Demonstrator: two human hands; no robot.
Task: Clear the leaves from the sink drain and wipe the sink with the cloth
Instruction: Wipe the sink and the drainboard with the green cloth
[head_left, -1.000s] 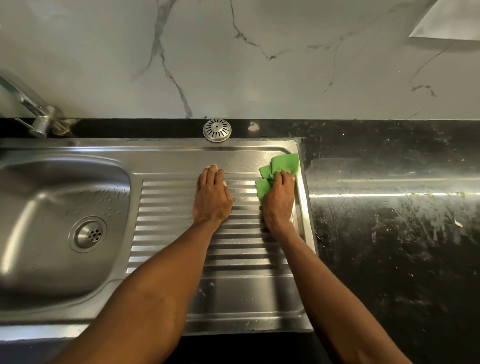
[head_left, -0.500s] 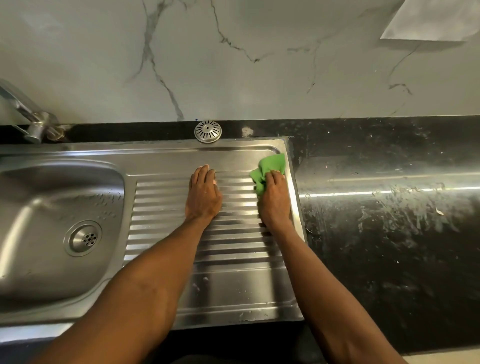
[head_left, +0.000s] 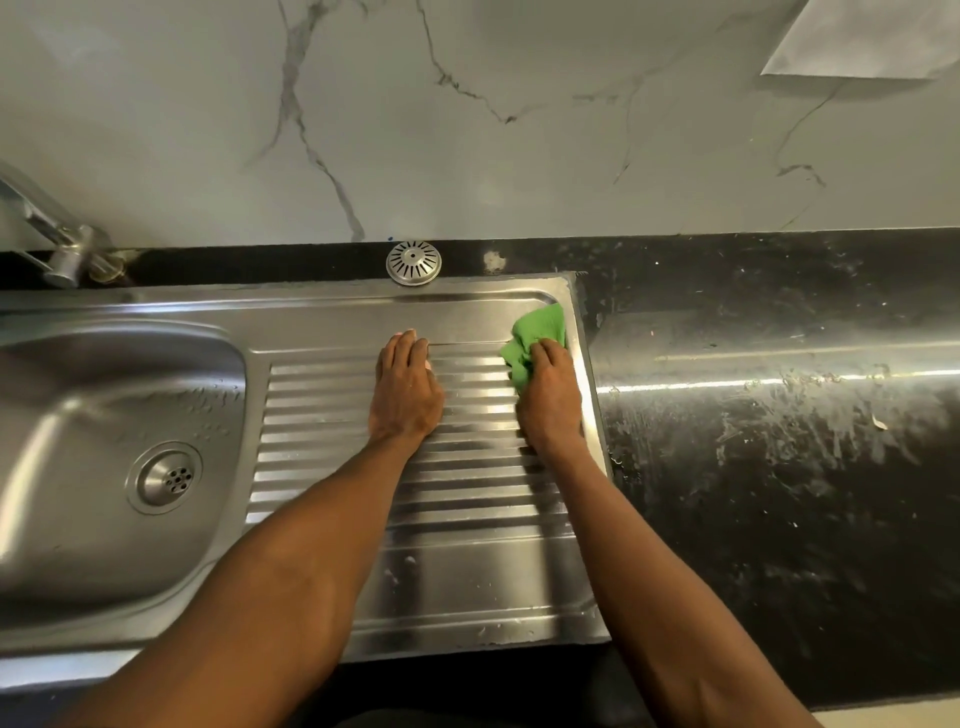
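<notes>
A steel sink (head_left: 119, 566) with a ribbed drainboard (head_left: 467, 525) fills the left and centre. Its round drain (head_left: 165, 478) in the basin shows no leaves. My right hand (head_left: 549, 397) grips a crumpled green cloth (head_left: 535, 335) and presses it onto the drainboard's far right corner. My left hand (head_left: 406, 389) lies flat on the ribs, fingers straight, holding nothing.
A loose round strainer cap (head_left: 414, 262) sits on the black ledge behind the drainboard. The tap (head_left: 57, 244) stands at the far left. A smeared black countertop (head_left: 779, 441) extends to the right. A marble wall (head_left: 467, 114) rises behind.
My right hand has worked the cloth back and forth slightly at the drainboard's far right corner. My left hand has stayed flat on the ribs. The camera shifted a little.
</notes>
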